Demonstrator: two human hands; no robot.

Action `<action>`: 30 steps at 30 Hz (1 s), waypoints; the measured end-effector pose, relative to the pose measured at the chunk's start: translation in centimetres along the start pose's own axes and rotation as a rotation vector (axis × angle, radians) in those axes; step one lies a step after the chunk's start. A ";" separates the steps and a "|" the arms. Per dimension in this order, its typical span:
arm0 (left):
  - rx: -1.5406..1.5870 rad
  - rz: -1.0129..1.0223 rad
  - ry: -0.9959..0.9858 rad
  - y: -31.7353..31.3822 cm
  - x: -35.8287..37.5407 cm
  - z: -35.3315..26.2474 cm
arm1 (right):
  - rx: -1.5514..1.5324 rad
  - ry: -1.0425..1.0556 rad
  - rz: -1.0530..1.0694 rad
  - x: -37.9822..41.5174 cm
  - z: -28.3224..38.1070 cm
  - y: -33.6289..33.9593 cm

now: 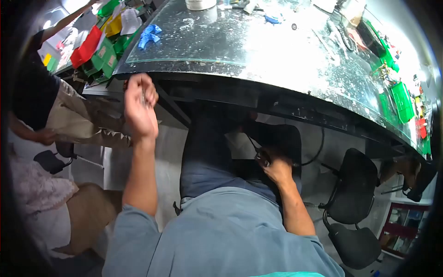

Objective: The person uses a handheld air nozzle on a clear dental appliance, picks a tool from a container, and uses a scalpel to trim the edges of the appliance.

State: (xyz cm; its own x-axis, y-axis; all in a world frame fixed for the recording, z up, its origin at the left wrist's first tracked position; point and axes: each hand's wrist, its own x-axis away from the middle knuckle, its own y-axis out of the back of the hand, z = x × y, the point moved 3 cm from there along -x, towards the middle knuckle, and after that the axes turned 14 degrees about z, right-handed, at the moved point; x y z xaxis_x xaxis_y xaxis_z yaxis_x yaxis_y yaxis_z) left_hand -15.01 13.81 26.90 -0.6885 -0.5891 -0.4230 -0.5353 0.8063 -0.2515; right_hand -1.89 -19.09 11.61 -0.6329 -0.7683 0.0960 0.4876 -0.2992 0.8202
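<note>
Raised beside the table's front left corner, my left hand (pixel 140 104) has its fingers curled around a small thin metallic item that I cannot make out. Down over my right thigh, below the table edge, my right hand (pixel 278 167) is closed on a dark tool (pixel 263 158) with a long thin tip pointing up and left. Above both hands runs the front edge of the dark, paint-spotted table (pixel 203 62). A crumpled blue piece (pixel 149 36) lies on it near the left corner.
A white tub (pixel 200 3) and a small blue piece (pixel 273 19) are at the table's back. Green bins (pixel 402 102) stand right, red and green bins (pixel 87 46) left. Two people are at the left. A black chair (pixel 353 189) stands at the right.
</note>
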 end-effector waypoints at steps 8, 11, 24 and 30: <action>-0.981 0.465 -0.086 -6.6 -8.5 -1.0 | 0.059 -0.046 0.131 -1.4 0.1 -0.7; -1.198 0.540 -0.137 -7.7 -8.9 -0.1 | 0.094 0.039 0.104 -1.5 -0.4 -1.2; -1.622 0.413 0.060 -2.3 -17.9 0.1 | 0.031 -0.012 0.164 -1.5 -0.6 -0.8; -1.372 0.248 -0.265 -1.2 -17.1 -2.5 | 0.035 0.005 0.153 -1.3 -0.8 -0.8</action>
State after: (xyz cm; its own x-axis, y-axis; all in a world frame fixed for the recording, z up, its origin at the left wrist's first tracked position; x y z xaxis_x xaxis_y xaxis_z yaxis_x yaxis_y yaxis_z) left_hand -3.85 22.78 36.54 -0.8044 -0.2914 -0.5177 -0.5647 0.1043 0.8187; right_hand -0.97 -18.28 10.42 -0.5498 -0.8061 0.2188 0.5570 -0.1587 0.8152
